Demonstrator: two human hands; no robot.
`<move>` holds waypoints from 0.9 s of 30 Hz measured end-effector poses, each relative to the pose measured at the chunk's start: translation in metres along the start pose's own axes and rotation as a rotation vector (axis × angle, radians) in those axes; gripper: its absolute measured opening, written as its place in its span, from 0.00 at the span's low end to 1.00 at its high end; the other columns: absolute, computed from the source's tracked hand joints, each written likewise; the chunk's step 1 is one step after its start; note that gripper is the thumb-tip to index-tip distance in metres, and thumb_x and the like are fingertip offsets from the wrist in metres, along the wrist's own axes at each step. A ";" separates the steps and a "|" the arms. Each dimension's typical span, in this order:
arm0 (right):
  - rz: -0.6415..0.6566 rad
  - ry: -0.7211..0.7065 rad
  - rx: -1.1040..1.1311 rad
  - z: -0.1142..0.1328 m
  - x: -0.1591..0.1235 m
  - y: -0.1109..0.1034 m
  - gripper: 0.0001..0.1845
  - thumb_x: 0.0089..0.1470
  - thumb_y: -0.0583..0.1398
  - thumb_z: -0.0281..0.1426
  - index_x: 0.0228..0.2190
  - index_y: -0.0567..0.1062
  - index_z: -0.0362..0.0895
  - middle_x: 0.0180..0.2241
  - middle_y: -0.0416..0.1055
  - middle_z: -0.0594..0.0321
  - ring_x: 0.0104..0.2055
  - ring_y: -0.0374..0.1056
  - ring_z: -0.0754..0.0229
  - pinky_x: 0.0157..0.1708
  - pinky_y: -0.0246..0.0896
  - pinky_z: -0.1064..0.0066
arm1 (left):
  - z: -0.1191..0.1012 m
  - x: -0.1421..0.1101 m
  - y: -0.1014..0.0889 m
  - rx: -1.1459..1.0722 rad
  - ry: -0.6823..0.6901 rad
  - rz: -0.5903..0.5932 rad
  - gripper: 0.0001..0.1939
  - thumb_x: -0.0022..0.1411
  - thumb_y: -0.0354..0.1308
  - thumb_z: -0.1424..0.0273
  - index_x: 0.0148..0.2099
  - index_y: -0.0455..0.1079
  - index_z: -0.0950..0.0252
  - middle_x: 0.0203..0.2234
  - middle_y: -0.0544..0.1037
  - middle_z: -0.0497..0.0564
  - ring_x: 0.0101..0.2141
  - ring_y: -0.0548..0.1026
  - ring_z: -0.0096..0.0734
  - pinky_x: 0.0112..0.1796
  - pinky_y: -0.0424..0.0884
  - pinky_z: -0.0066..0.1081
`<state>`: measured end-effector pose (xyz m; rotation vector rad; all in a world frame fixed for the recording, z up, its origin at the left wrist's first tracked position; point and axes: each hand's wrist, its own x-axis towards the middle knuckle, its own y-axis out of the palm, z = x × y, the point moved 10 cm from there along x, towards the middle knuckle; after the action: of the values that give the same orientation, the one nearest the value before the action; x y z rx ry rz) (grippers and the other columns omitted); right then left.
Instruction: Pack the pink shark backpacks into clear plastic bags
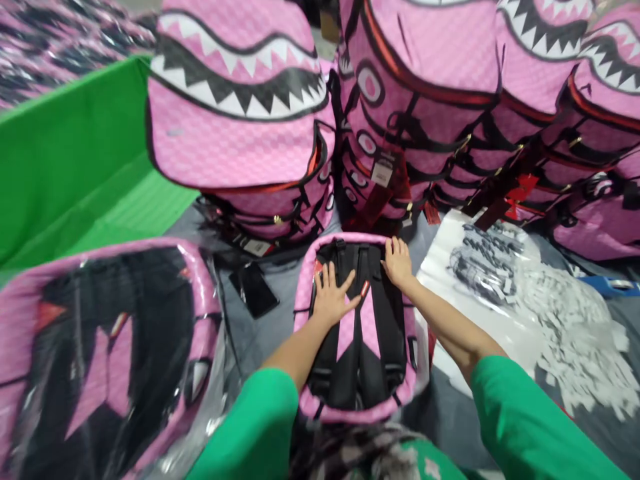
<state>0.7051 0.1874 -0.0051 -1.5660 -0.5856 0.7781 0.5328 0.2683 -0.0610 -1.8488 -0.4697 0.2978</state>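
Observation:
A pink backpack (361,347) lies on its front in front of me, with its black shoulder straps and padded back panel facing up. My left hand (333,297) rests flat on the straps near the top, fingers spread. My right hand (399,262) presses on the upper right of the bag, touching the black panel and pink rim with fingers apart. Neither hand grips anything. Another pink backpack in clear plastic (110,353) lies to the left, its straps also facing up.
Tall stacks of pink shark-mouth backpacks (240,100) stand ahead and to the right. A black phone (254,290) lies left of the bag. A green bin wall (65,153) stands at the left. White plastic sheeting (480,280) and white scraps (575,340) lie to the right.

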 end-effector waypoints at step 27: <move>-0.369 0.049 0.530 -0.044 -0.198 0.042 0.25 0.61 0.52 0.39 0.53 0.71 0.38 0.51 0.72 0.42 0.55 0.67 0.44 0.56 0.63 0.49 | 0.029 -0.193 -0.038 -0.245 -0.690 -0.071 0.39 0.68 0.57 0.61 0.73 0.48 0.72 0.69 0.54 0.70 0.68 0.53 0.57 0.65 0.51 0.55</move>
<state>0.6079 0.0050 -0.0153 -0.9522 -0.5557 0.5520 0.3432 0.2145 -0.0399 -1.9293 -1.0790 0.8717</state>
